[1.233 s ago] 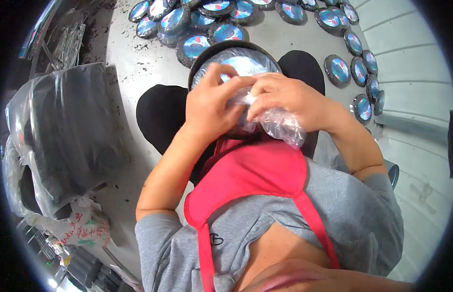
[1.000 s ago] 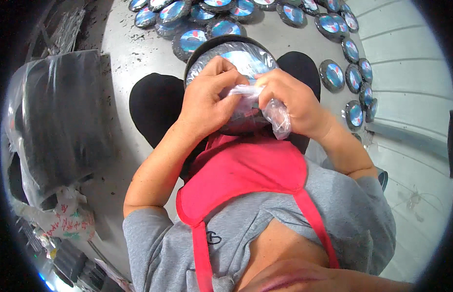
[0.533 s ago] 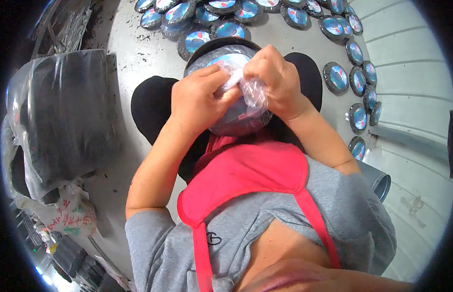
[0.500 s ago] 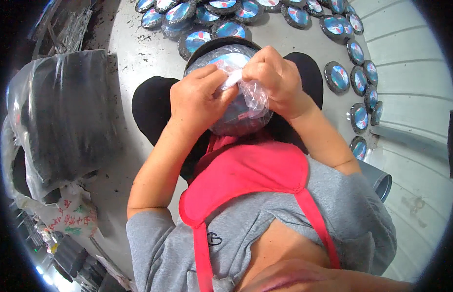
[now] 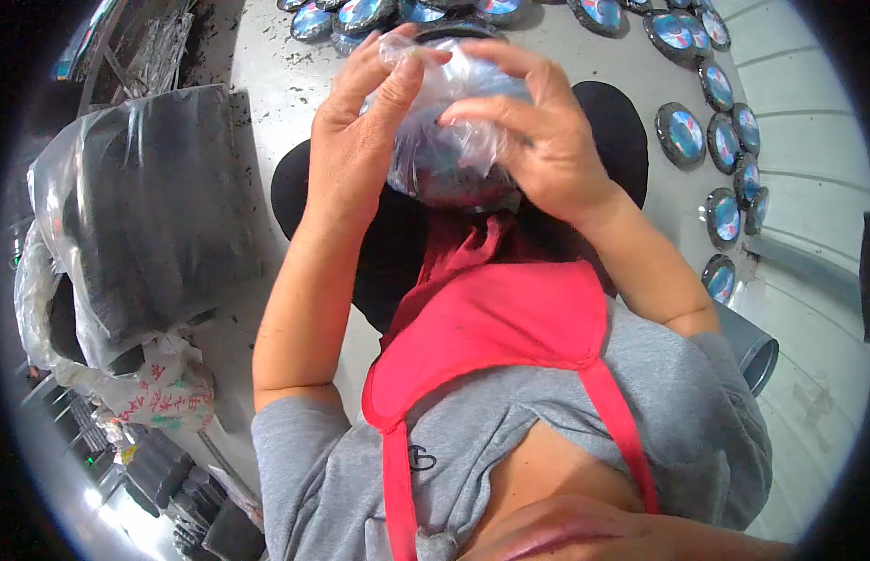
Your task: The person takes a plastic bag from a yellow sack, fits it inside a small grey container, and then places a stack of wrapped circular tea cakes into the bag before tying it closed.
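Observation:
Between my knees is a round, dark bundle (image 5: 435,182) wrapped in clear plastic, with blue showing through the film. My left hand (image 5: 360,122) grips the bunched clear plastic bag (image 5: 435,79) at its left side, thumb apart from the fingers and film between them. From the right, my right hand (image 5: 552,140) curls over the same bag, its fingers spaced apart on the crinkled film. The bundle's top is mostly hidden by the film and my fingers. Behind it shows part of a dark curved rim (image 5: 453,30).
Several round black packs with blue labels lie on the floor at the far side and right, one a dark pack (image 5: 681,136). To the left stands a large plastic-covered dark stack (image 5: 159,215). A grey cylinder (image 5: 754,355) sits near the ribbed wall (image 5: 813,215).
My hands have loosened from a tight, close grasp on the twisted plastic and spread apart over the bag. The bundle and hands sit higher in view, which has also shifted slightly.

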Demonstrator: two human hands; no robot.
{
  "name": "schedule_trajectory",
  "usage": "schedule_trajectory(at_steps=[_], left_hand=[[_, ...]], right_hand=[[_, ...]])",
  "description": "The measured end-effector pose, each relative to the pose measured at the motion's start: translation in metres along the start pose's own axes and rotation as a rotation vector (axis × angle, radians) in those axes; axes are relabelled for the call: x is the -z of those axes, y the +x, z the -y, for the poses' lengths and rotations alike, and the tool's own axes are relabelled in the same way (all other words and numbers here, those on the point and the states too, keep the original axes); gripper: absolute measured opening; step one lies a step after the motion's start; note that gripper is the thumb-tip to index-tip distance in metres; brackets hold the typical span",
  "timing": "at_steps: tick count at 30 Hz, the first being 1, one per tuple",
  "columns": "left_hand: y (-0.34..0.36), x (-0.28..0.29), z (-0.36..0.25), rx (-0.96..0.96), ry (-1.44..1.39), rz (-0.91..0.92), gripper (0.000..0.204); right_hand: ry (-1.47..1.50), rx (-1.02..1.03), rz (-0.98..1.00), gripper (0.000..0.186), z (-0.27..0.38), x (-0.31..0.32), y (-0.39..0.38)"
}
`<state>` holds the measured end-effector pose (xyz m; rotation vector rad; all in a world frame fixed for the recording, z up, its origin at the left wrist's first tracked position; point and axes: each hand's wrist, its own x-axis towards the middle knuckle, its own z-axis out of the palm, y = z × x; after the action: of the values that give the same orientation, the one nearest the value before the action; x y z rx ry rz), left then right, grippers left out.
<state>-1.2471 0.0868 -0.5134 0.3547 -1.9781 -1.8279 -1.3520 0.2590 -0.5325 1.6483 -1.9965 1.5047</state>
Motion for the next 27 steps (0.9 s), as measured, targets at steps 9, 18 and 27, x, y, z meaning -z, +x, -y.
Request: schedule_trajectory(at_steps=[9, 18, 27], left_hand=[[0.073, 0.034, 0.044, 0.154, 0.355, 0.002, 0.031], [0.038, -0.012, -0.005, 0.184, -0.310, 0.170, 0.026], [-0.012, -0.019, 0.014, 0.222, 0.223, 0.230, 0.026]], right_hand=[[-0.237, -0.046, 0.028, 0.009, 0.000, 0.002, -0.060], [0.348, -0.597, 0.352, 0.012, -0.018, 0.040, -0.078], [0.514, -0.494, 0.188, 0.028, -0.020, -0.004, 0.035]])
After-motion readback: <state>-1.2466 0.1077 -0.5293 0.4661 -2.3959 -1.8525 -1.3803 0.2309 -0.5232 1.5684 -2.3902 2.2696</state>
